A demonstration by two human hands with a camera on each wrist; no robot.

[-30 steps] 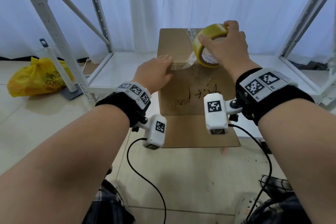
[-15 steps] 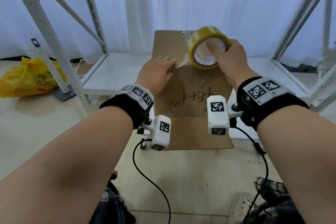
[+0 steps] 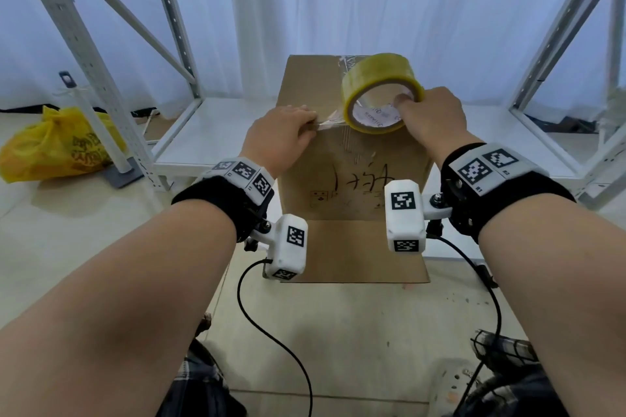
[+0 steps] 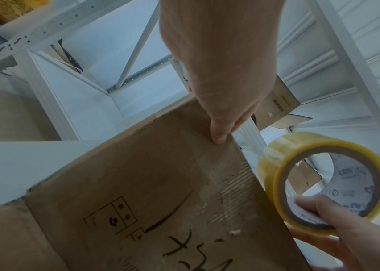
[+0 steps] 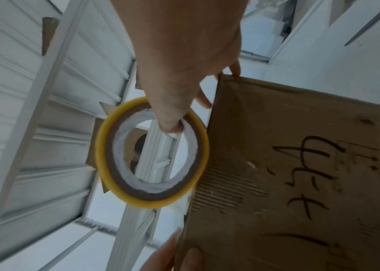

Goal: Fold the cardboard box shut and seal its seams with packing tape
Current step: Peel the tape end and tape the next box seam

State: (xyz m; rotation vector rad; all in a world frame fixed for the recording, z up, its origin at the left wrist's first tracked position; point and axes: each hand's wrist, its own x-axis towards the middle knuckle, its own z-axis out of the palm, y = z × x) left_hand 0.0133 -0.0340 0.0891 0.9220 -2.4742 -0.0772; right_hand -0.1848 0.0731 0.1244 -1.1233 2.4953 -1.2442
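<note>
So the cardboard box [image 3: 352, 179] is standing on the floor right in front of the white metal shelving rack [image 3: 101, 85], with the bottom flap nearest me still flopped open on the floor. My left hand [image 3: 281, 135] is pinning the loose end of the tape against the box's upper front edge, thumb on the front face and fingers curled over the top. My right hand [image 3: 430, 122] has the yellowish packing tape roll [image 3: 381, 91], thumb hooked inside the core and fingers around the outside, held just above that same edge with a short clear strip stretched back to my left hand.

Progress-wise: there's some tape already stuck on the top near the far edge, but I'd say this strip is only just getting started. It still needs pulling along the seam, pressing down and cutting, plus that open flap has to be folded and sealed.
</note>
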